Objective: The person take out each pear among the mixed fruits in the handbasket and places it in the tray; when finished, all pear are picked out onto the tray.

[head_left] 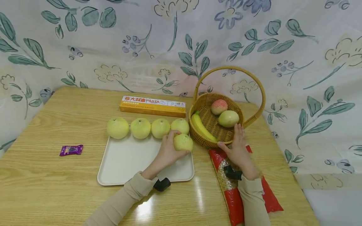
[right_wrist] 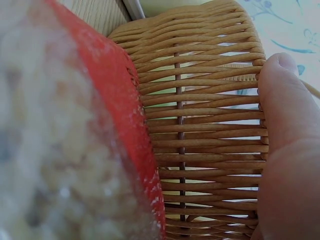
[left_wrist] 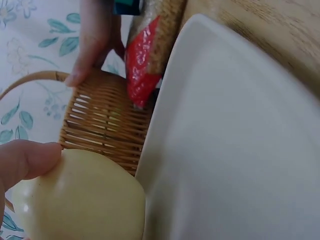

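Note:
In the head view my left hand (head_left: 167, 152) grips a round yellow-green fruit (head_left: 183, 142) above the right side of a white tray (head_left: 127, 166). The left wrist view shows my thumb (left_wrist: 35, 159) on the pale fruit's (left_wrist: 85, 195) skin. Several similar fruits (head_left: 140, 128) line the tray's back edge. My right hand (head_left: 238, 152) rests on the near right rim of a wicker basket (head_left: 202, 139), thumb and fingers spread and fairly straight. Inside the basket lie a banana (head_left: 202, 127), a peach (head_left: 219, 107) and a greenish oval fruit (head_left: 228, 118).
Under my right forearm are red and clear packets (head_left: 233, 201) with grainy contents. A yellow pasta box (head_left: 152, 106) lies behind the fruit row. To the tray's left is a purple wrapped candy (head_left: 71, 150). The basket's tall handle (head_left: 230, 67) arches up before a floral cloth (head_left: 158, 40).

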{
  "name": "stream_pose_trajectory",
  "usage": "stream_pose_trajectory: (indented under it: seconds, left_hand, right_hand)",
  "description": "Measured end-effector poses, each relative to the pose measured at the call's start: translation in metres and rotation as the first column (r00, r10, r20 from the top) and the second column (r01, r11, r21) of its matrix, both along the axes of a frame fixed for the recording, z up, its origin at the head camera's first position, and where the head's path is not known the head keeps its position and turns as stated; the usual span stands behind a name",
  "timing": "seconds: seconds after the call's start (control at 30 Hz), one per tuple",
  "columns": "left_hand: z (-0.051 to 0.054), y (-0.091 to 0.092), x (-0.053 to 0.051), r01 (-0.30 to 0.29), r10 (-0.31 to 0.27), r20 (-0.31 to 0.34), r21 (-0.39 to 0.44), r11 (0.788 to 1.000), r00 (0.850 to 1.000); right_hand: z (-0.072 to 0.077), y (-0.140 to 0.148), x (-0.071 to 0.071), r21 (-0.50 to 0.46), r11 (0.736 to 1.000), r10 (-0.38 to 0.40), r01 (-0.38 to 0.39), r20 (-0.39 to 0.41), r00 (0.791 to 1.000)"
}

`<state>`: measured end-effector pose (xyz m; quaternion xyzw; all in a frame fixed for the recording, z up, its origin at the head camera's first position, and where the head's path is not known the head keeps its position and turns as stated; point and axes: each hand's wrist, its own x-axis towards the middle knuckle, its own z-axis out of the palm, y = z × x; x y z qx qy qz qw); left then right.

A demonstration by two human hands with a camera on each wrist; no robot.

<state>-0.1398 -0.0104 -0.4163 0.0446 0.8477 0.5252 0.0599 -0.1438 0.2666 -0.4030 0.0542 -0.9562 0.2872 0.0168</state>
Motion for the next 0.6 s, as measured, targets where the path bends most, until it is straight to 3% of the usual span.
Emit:
stream_pose_trajectory:
  seconds: [0.27,0.6]
  left_hand:
    - [-0.0043,-0.0027,-0.0020,0.005,-0.013,-0.064,-0.116,0.993,0.998]
    - [-0.0014,-0.0056,-0.0035,0.061,-0.062,-0.039,-0.007,0.998,0.997]
  right_hand:
    - [-0.0007,-0.0003,0.0003,0.008,1.000,0.006,-0.006,-0.015,1.000]
    - [-0.0016,0.0005,-0.0012,0.007,1.000,0.003,-0.003,-0.007,1.000]
